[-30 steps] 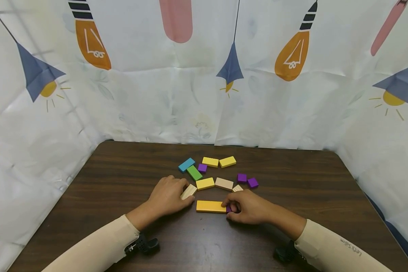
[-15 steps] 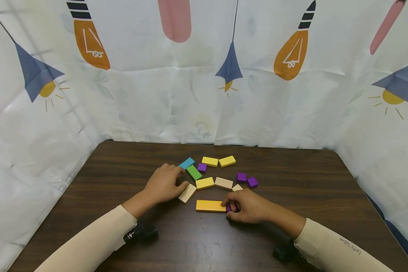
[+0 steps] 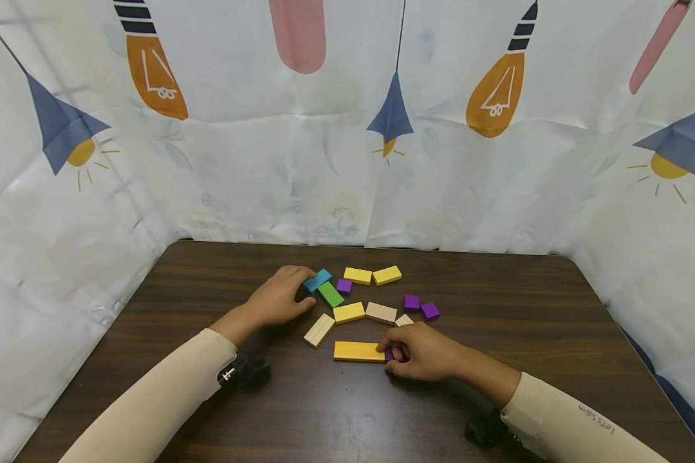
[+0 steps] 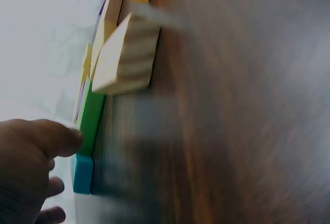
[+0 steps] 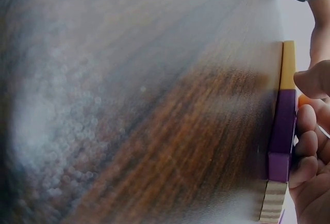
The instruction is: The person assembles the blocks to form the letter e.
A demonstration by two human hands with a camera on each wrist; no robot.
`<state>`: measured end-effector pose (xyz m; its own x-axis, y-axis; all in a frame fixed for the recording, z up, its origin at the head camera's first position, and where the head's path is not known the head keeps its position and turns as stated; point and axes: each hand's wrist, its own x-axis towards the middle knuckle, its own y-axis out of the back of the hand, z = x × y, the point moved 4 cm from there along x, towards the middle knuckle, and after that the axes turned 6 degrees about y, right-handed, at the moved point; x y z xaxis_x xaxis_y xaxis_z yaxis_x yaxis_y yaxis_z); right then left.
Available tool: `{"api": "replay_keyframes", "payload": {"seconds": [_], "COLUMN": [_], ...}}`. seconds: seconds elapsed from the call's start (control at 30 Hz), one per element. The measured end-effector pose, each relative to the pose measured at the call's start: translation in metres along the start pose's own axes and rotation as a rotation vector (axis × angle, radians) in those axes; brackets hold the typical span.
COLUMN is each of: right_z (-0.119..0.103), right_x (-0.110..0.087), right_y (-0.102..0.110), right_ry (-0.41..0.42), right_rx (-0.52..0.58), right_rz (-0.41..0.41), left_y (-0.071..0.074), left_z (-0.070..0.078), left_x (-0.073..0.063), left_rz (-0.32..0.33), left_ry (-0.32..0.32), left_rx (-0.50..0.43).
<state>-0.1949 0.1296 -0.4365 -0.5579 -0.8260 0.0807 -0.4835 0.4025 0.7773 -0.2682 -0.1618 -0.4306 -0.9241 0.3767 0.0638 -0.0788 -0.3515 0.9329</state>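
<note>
Far left, I see white printed sheeting [image 3: 226, 173] hanging creased behind the desk [image 3: 208, 276], with a slate-blue lamp [image 3: 64, 122] and an orange bulb [image 3: 155, 76] on it. The desk is dark, wood-grained, rounded at its far corners.

Left hand [image 3: 277, 297]: thumb and fingers spread apart, fingertips at the blue block [image 3: 321, 278]; I cannot tell whether they touch it. Nearer me, a pale wooden block [image 3: 319, 330] lies aslant. The green block [image 3: 331, 294] runs from the blue one toward the near yellow block [image 3: 349, 313]. A purple cube [image 3: 344, 287] sits beside the green.

Mid-desk, I have two far yellow blocks [image 3: 357, 276] in a shallow peak; below them, the near yellow block and a tan block [image 3: 381, 313] lie almost end to end, with a striped block [image 3: 404, 319] at the tan one's right. In front, an orange-yellow plank [image 3: 353, 351] lies flat.

Right hand [image 3: 427, 354]: fingers curled round the purple block [image 5: 282, 123] at the plank's right end. Beyond it rest two more purple cubes [image 3: 412, 303].

I note a pale sheen on the near surface. Far right, a dark blue strip [image 3: 680, 405] shows past the desk edge.
</note>
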Motion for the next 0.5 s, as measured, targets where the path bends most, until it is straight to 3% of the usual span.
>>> {"api": "replay_keyframes", "payload": {"seconds": [0.23, 0.5], "right_z": [0.001, 0.000], "right_x": [0.000, -0.001], "right_y": [0.000, 0.000], "right_ry": [0.003, 0.008], "right_rx": [-0.003, -0.002], "right_rz": [0.003, 0.010], "left_y": [-0.001, -0.003], "left_z": [-0.006, -0.013], "left_x": [0.013, 0.020], "left_rz": [-0.050, -0.086], "left_ry": [-0.057, -0.041], "left_rx": [0.006, 0.047]}}
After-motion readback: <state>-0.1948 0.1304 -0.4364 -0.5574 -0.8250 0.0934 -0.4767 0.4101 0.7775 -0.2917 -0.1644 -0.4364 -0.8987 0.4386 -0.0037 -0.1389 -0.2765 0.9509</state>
